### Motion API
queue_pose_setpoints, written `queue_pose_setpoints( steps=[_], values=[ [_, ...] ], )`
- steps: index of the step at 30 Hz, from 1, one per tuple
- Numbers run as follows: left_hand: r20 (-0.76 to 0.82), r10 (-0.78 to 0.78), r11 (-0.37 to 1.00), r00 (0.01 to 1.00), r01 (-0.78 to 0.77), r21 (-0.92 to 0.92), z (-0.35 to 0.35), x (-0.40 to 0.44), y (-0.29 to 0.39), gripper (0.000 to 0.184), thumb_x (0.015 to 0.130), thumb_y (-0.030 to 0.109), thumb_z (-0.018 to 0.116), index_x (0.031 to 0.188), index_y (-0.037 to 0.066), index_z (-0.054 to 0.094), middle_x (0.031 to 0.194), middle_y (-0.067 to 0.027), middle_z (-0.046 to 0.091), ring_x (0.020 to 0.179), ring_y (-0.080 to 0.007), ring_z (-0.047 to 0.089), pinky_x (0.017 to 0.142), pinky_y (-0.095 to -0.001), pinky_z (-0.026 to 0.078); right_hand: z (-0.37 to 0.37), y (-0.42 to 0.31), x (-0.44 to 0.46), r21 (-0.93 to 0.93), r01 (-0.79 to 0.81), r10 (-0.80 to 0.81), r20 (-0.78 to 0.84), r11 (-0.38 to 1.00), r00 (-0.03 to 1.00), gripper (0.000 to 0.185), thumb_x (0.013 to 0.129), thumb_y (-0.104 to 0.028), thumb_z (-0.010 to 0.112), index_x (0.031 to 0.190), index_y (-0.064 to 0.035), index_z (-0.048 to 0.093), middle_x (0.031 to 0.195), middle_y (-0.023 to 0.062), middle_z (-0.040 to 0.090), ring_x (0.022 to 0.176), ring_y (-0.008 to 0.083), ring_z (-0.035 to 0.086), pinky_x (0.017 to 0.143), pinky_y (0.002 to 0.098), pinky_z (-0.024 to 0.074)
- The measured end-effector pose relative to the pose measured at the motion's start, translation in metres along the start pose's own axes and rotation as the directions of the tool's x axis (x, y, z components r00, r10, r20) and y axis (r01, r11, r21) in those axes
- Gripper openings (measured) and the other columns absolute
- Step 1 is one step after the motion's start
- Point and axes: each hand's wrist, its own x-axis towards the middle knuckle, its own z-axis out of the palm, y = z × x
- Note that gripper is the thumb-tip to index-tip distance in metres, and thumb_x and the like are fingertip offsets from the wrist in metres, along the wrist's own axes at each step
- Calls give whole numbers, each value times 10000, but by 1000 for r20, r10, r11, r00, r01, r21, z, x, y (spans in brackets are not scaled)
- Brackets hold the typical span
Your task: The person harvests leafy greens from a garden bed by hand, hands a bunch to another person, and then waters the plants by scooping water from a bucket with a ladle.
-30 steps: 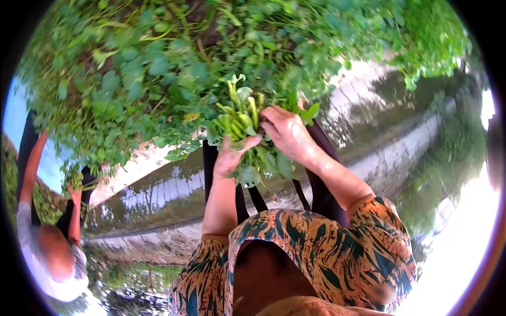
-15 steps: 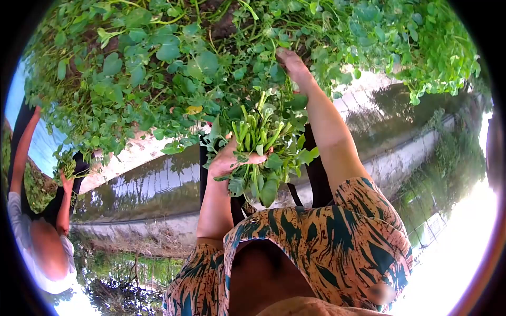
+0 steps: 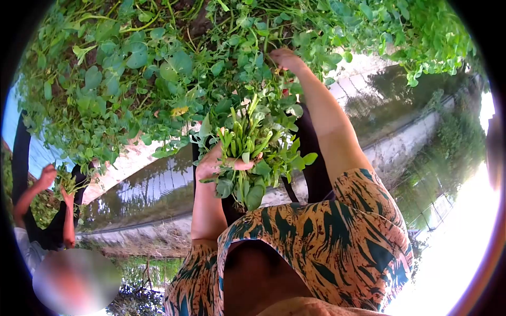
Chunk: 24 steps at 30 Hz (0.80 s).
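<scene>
My left hand [image 3: 210, 162] is wrapped round a bunch of leafy greens [image 3: 245, 139], holding it low in front of my body. The cut stem ends point up and away from me, and broad leaves hang out below and to the right. At the edge of the growing greens [image 3: 142, 68], my right hand [image 3: 287, 59] reaches in with its fingers closed at a green stem. Leaves partly cover those fingertips. Both of my arms come out of a patterned shirt [image 3: 316, 226].
At the left another person holds a smaller bunch of greens [image 3: 66, 181] in one hand [image 3: 68, 203], with the other hand [image 3: 47, 176] raised beside it. A water channel [image 3: 142, 195] with a concrete edge [image 3: 163, 226] runs behind. Blue sheeting [image 3: 45, 155] shows at far left.
My right hand has shifted slightly left, its fingers more curled among the plants. The left hand with its bunch has moved a little left and down. The other person's raised hand has come toward their bunch.
</scene>
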Motion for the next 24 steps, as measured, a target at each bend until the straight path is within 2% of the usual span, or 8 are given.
queue_pose_setpoints(
  steps=[2, 5, 8, 9, 13, 19, 22, 24],
  values=[
    [-12, 11, 999, 1000, -12, -34, 6, -2, 6, 522, 689, 136, 773, 1151, 24, 559, 991, -42, 623, 907, -150, 575, 815, -302, 444, 17, -18, 30, 164, -201, 161, 230, 966, 960, 309, 888, -132, 517, 1186, -85, 580, 1248, 129, 557, 1141, 292, 534, 935, 397, 449],
    [13, 39, 999, 999, -39, 6, 4, -1, -2, 542, 669, 140, 784, 1148, 31, 556, 995, -44, 621, 892, -154, 576, 806, -304, 446, -54, -97, 11, 124, -550, 532, 151, 826, 833, 312, 892, -149, 481, 1183, -97, 582, 1242, 138, 559, 1134, 294, 548, 951, 422, 427],
    [28, 6, 998, 1000, -4, -68, 1, 7, -18, 601, 632, 177, 810, 1153, 29, 550, 991, -53, 620, 874, -160, 574, 811, -309, 445, -14, -97, 27, -105, -344, 327, -150, 933, 933, 316, 902, -150, 448, 1184, -86, 576, 1245, 152, 553, 1126, 307, 559, 965, 455, 412],
    [56, 34, 999, 998, -35, 15, 4, 5, -10, 631, 612, 195, 824, 1154, 27, 548, 987, -60, 620, 864, -166, 574, 820, -315, 445, -18, -101, 32, 160, -452, 456, 11, 877, 890, 313, 903, -120, 461, 1190, -78, 575, 1218, 152, 571, 1110, 307, 572, 929, 438, 452],
    [231, 201, 978, 952, -209, 8, 8, 3, -10, 638, 673, 341, 744, 1180, 4, 552, 1130, -119, 561, 1038, -218, 512, 952, -360, 358, -55, -89, 10, -141, -320, 346, 255, 937, 903, 284, 893, -100, 473, 1133, -69, 623, 1167, 140, 612, 1082, 292, 596, 836, 389, 521],
    [301, 400, 915, 866, -398, -73, -1, 4, -31, 643, 786, 446, 559, 1181, -63, 561, 1306, -192, 468, 1189, -288, 441, 1058, -419, 251, 37, -1, 12, -162, 89, -115, -154, 983, 981, 185, 850, -129, 517, 902, -47, 674, 1087, 118, 649, 954, 288, 642, 755, 360, 540],
    [215, 243, 963, 946, -261, 59, 11, 1, -13, 771, 717, 451, 618, 1240, -97, 475, 1299, -187, 474, 1179, -285, 450, 1045, -400, 277, 35, -19, -5, 395, -434, 525, -159, 810, 836, 217, 805, -131, 577, 995, -42, 635, 923, 97, 670, 845, 259, 644, 739, 330, 524],
    [205, 200, 976, 958, -213, 40, 10, 3, -16, 851, 672, 443, 655, 1270, -116, 419, 1295, -183, 478, 1170, -279, 461, 1035, -386, 294, 147, 14, 17, 467, -129, 347, -418, 875, 840, 187, 817, -86, 577, 985, -46, 650, 832, 58, 679, 711, 155, 617, 633, 276, 487]
  ],
)
